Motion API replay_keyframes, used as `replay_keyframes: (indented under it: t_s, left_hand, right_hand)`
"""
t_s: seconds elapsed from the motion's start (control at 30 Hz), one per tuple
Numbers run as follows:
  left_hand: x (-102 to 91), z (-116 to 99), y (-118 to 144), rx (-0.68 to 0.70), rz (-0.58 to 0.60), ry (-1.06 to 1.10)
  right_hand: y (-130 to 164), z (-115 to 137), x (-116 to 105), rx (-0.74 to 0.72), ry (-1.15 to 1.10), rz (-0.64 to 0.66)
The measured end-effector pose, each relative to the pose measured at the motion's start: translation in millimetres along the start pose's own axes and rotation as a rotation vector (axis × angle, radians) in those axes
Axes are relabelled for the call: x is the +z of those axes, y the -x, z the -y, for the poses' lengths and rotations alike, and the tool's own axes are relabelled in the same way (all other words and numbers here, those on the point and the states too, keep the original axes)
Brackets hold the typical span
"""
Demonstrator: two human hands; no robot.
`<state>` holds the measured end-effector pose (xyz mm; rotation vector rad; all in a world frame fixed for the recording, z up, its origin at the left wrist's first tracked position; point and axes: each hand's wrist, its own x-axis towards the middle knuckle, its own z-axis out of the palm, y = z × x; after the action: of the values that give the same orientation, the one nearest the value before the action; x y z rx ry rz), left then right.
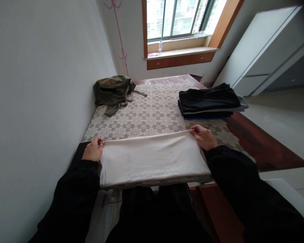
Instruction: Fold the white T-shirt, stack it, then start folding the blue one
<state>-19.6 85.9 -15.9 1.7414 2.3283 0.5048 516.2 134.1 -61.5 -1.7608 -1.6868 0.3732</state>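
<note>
A white cloth (152, 158) lies spread flat at the near edge of the table, over the flower-patterned lace cover (147, 118). My left hand (93, 150) pinches its far left corner. My right hand (204, 136) pinches its far right corner. Both arms are in dark sleeves. The cloth's near edge hangs slightly over the table's front edge.
A crumpled olive-green garment (112, 91) lies at the table's far left by the wall. A stack of folded dark clothes (209, 101) sits at the right. The wooden table (263, 141) shows bare at the right. A window and a white cabinet (266, 50) stand beyond.
</note>
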Motion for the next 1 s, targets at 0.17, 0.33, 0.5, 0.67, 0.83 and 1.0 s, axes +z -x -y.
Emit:
replay_keyframes:
  t_s: [0.17,0.33,0.5,0.67,0.83,1.0]
  left_hand:
    - [6.2,0.2,-4.8,0.008,0.012,-0.016]
    - [1.2,-2.2,-3.7,-0.021,0.039,0.032]
    - [-13.0,4.5,18.0,-0.099,0.199,0.186]
    - [-22.8,18.6,50.2,-0.165,0.433,0.466]
    - [-30.8,28.7,77.9,-0.175,0.549,0.538]
    - [-34.8,36.9,105.0,-0.179,0.598,0.59]
  right_hand:
    - [0.1,-2.1,2.4,-0.031,0.065,-0.005]
    - [-0.8,-0.9,2.1,-0.043,0.113,0.028]
    - [13.0,-0.8,-12.7,-0.059,-0.014,0.126]
    - [45.7,-1.3,-40.7,0.002,-0.154,0.344]
    - [77.5,-1.0,-65.5,0.17,-0.361,0.623]
    - [104.0,-1.6,-77.2,0.193,-0.352,0.673]
